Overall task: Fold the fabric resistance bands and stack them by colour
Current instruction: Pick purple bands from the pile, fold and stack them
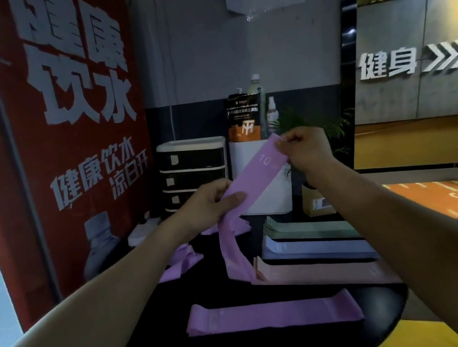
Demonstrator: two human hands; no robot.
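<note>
Two bare hands hold one lilac fabric resistance band (255, 176) up in the air above a round black table (281, 346). The right hand (305, 150) pinches the band's upper end between thumb and curled fingers, just beside a white "10" printed on the cloth. The left hand (209, 205) grips the band lower down, thumb lying across its front and fingers curled behind, so the stretch between the hands runs taut on a slant. Below the left hand the rest of the band hangs loose, its tail reaching the tabletop. On the near part of the table lies a folded lilac band (272, 313), flat and lengthwise. Farther back and to the left sits a loose heap of lilac bands (180, 261). To the right are three folded stacks in a row: a pale pink stack (323, 274) nearest, a pale blue-grey stack (316, 248) behind it, and a pale green stack (306, 227) farthest. Behind the table stand a small black-and-white drawer unit (192, 169) and a white box (268, 200), against a red poster wall (73, 138).
</note>
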